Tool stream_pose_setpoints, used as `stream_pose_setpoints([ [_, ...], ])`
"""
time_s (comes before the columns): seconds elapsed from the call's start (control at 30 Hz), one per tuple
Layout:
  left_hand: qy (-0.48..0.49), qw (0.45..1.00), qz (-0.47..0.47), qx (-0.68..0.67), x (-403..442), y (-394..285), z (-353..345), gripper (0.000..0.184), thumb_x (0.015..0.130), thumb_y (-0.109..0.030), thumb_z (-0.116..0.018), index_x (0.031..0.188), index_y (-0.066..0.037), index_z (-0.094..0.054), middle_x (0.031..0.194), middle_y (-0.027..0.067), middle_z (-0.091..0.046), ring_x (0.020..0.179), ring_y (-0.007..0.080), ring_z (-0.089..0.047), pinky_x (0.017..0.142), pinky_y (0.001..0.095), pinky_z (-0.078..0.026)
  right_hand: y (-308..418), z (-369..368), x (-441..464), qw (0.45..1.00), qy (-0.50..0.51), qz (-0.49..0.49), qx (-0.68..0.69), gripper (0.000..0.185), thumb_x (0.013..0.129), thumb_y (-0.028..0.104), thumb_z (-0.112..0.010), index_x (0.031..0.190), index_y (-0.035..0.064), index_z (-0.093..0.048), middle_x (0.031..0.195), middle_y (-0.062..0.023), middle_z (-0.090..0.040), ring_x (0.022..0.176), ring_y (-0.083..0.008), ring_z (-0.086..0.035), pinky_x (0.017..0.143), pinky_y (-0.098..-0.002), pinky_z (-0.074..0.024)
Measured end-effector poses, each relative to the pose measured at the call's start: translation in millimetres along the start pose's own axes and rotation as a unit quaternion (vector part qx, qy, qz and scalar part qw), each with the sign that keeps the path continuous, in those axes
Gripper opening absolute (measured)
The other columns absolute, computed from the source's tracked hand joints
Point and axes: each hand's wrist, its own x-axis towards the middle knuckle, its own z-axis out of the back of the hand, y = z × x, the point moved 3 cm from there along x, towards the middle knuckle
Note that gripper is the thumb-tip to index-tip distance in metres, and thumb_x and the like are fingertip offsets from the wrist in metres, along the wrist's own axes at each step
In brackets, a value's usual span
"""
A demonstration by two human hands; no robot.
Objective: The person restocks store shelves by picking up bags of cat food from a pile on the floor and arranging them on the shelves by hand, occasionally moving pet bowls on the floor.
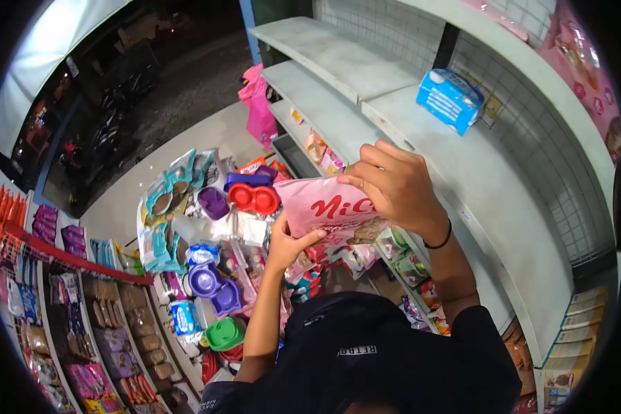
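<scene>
The pink bag is held up between the left hand and the right hand, its long axis roughly crosswise; the pale shelf lies to the right, nearer the right hand. Both grips grasp the bag: the right pinches its upper right edge, fingers curled; the left clasps its lower left side, thumb across the front, forearm angled up

Two hands, one held pink bag, one black wristband

Head-worn view, facing forward and steeply down, close
</scene>
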Motion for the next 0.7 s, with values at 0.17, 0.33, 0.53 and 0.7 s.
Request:
stream_pose_setpoints([
  [0.17, -0.088, 0.972, -0.161, 0.146, 10, -13, -20, 0.087, 0.069, -0.013, -0.094, 0.141, -0.003, -0.046, 0.135, 0.0142, -0.057, 0.123, 0.0215, -0.056, 0.101, 0.0378, -0.051, 3, 39, 19, 0.992, -0.060, 0.003, -0.113, 0.017, 0.078, 0.021, -0.080, 0.078, 0.0083, -0.068, 0.072, -0.0037, -0.049, 0.063, -0.0212, -0.051, 0.053, -0.0361, -0.0400],
  [0.33, -0.190, 0.785, -0.481, 0.341, -10, -37, -67, 0.109, 0.062, -0.040, -0.097, 0.152, -0.028, -0.036, 0.162, 0.0258, -0.013, 0.147, 0.0528, -0.020, 0.111, 0.0729, -0.029, 14, 81, 46, 0.972, -0.114, -0.006, -0.204, 0.017, 0.078, 0.021, -0.079, 0.077, 0.0087, -0.068, 0.072, -0.0032, -0.049, 0.063, -0.0206, -0.051, 0.053, -0.0362, -0.0403],
  [0.53, -0.161, 0.792, -0.495, 0.319, 30, -74, -131, 0.112, 0.063, -0.047, -0.095, 0.155, -0.043, -0.032, 0.165, 0.0294, 0.003, 0.147, 0.0612, 0.000, 0.110, 0.0803, -0.011, 40, 115, 89, 0.946, -0.110, 0.027, -0.303, 0.018, 0.081, 0.021, -0.078, 0.077, 0.0094, -0.065, 0.073, -0.0029, -0.049, 0.063, -0.0202, -0.053, 0.053, -0.0353, -0.0414],
  [0.7, -0.204, 0.773, -0.529, 0.284, 91, -122, -154, 0.110, 0.065, -0.046, -0.094, 0.156, -0.046, -0.031, 0.164, 0.0314, 0.008, 0.148, 0.0608, 0.006, 0.110, 0.0804, -0.008, 60, 140, 127, 0.914, -0.119, 0.095, -0.376, 0.018, 0.082, 0.021, -0.076, 0.077, 0.0096, -0.063, 0.073, -0.0033, -0.047, 0.062, -0.0191, -0.054, 0.053, -0.0342, -0.0416],
])
